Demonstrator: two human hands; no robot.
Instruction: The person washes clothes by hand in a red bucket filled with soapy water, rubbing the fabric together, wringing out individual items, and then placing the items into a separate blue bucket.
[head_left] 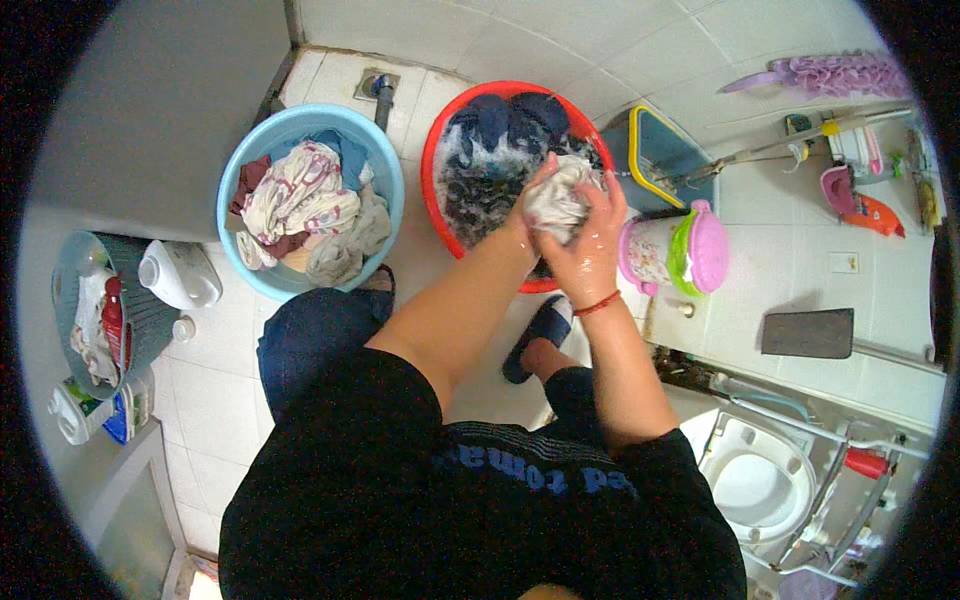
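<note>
Over a red basin (429, 178), my left hand (524, 218) and my right hand (588, 256) are closed around a bunched, wet, whitish cloth (557, 203). Its exact kind cannot be made out. Both hands glisten with water, and a red cord circles my right wrist. Below them, dark clothes (522, 118) lie in foamy water inside the basin. To the left stands a light blue basin (226, 200), heaped with pale patterned cloth (300, 190), greyish cloth, and maroon and blue pieces.
A pink lidded bucket (706, 250) and a yellow-rimmed bin (640, 150) stand right of the red basin. At far left are a laundry basket (120, 280) and a white bottle (185, 275). A metal rack (840, 450) and a white basin (760, 480) occupy the lower right.
</note>
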